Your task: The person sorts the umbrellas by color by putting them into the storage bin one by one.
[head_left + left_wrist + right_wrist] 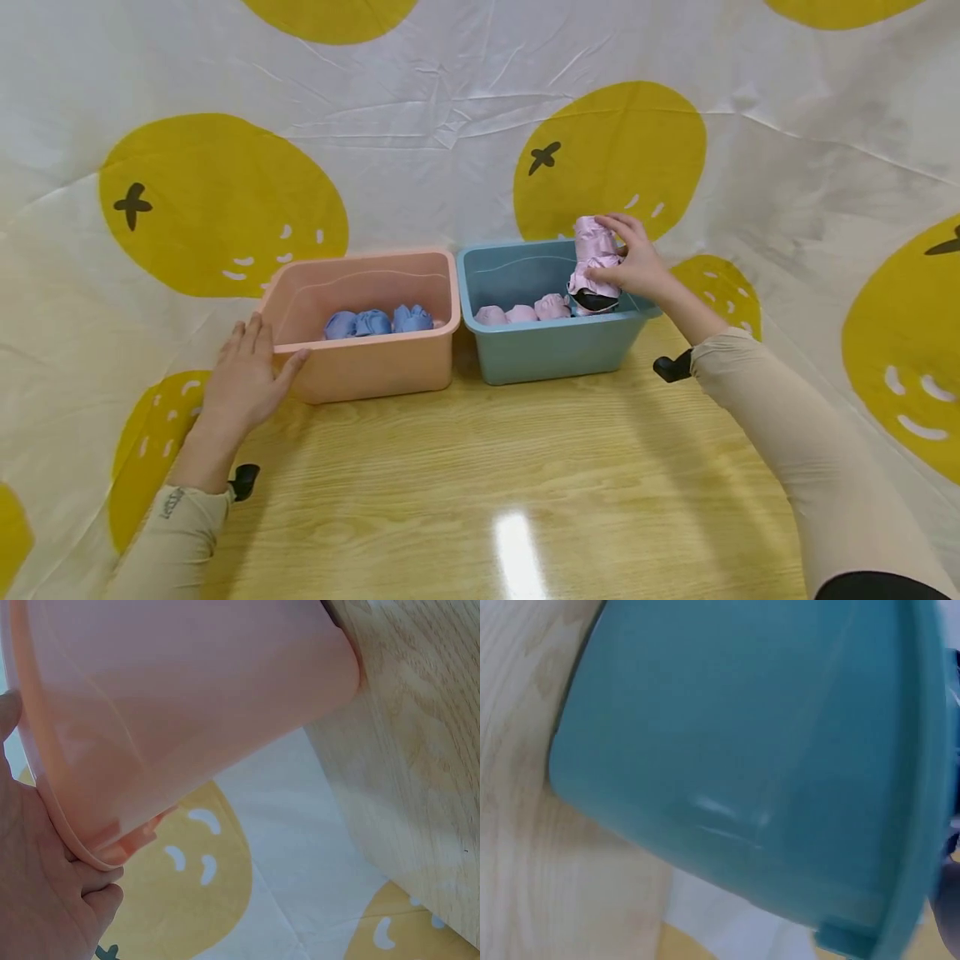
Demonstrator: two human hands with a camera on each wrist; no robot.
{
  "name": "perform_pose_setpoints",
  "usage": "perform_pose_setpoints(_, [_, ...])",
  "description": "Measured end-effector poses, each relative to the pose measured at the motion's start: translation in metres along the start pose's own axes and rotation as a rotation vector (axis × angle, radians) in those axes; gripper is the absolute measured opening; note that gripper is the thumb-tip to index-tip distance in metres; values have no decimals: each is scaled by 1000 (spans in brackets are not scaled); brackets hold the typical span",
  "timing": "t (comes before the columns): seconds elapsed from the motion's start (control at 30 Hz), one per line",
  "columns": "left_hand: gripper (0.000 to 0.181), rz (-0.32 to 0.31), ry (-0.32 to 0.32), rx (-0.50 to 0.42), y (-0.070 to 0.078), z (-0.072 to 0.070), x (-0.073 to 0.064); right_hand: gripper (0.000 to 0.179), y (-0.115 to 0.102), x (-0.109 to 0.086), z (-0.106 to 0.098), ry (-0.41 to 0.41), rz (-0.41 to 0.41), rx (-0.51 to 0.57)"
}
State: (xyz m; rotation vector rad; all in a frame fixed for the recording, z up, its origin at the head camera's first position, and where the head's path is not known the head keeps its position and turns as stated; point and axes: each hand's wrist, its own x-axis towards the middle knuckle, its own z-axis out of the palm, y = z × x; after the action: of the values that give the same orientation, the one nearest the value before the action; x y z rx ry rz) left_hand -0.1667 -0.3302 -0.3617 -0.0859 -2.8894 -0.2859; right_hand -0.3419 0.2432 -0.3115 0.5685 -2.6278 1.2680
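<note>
My right hand [636, 257] grips a roll of shiny pink fabric [597, 242] with a ruffled, black lower end. It stands upright at the right end of the blue bin [555, 354], its lower end inside the rim. Several pink rolls [552, 306] sit in a row to its left. My left hand [243, 379] rests over the front left corner of the peach bin [375, 367], fingers extended along the side and thumb at the front rim. The left wrist view has that hand [52, 892] at the rim. Inside lie blue fabric rolls [372, 322].
Both bins stand side by side at the back of a wooden table [420, 483]. Close behind them hangs a white cloth [420, 167] with large yellow fruit shapes. The blue bin's wall [727, 765] fills most of the right wrist view, hiding the pink roll there.
</note>
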Motion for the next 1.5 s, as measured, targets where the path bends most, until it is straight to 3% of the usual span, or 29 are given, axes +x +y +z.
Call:
perform_pose_setpoints(0.27, [94,-13,1,5,1,0,2,86,22,24,12,-274,84,-165])
perform_pose_setpoints(0.47, [94,-12,-4,11,0,0,1,83,32,34,21,-415,168,-172])
perform_pose_setpoints(0.73, [93,8,-16,-3,3,5,3,83,48,32,30,-455,254,-127])
perform_pose_setpoints(1.03, [92,4,-5,-5,-1,2,5,77,46,39,34,-518,245,-79])
perform_pose_setpoints(1.27, [92,7,14,2,-3,3,2,72,48,34,34,-507,305,-76])
perform_pose_setpoints(1.5, [92,12,21,-6,-4,5,2,68,46,34,32,-563,331,-42])
